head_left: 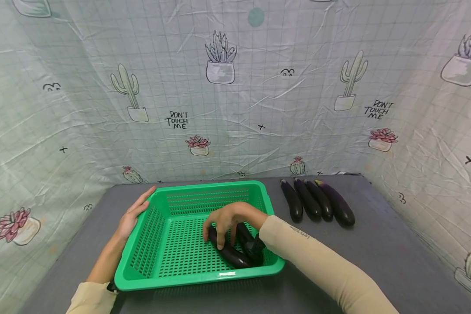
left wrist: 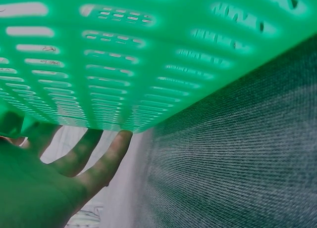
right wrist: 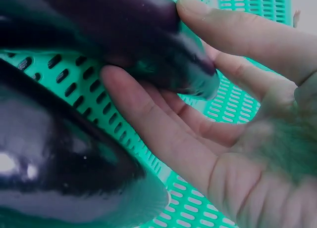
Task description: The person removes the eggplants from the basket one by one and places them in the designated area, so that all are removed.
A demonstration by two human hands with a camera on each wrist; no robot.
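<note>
1. Curling round the far end of a dark eggplant [head_left: 237,257], the right hand [head_left: 225,220] reaches into a green basket [head_left: 184,248]; its grip is closed, thumb on one side and fingers on the other.
2. That eggplant is inside the basket, in the near right part; whether it is lifted off the slotted floor, I cannot tell.
3. Just beside it lies a second eggplant [head_left: 243,234], partly hidden under the right wrist.
4. The left hand [head_left: 132,216] touches the basket's left side from outside, fingers nearly straight and spread; its grip is loose, not wrapped around anything.
5. The basket stands on a grey bench [head_left: 384,248].
6. To its right, four more eggplants [head_left: 308,199] lie side by side, stem ends toward the patterned curtain [head_left: 259,100].
</note>
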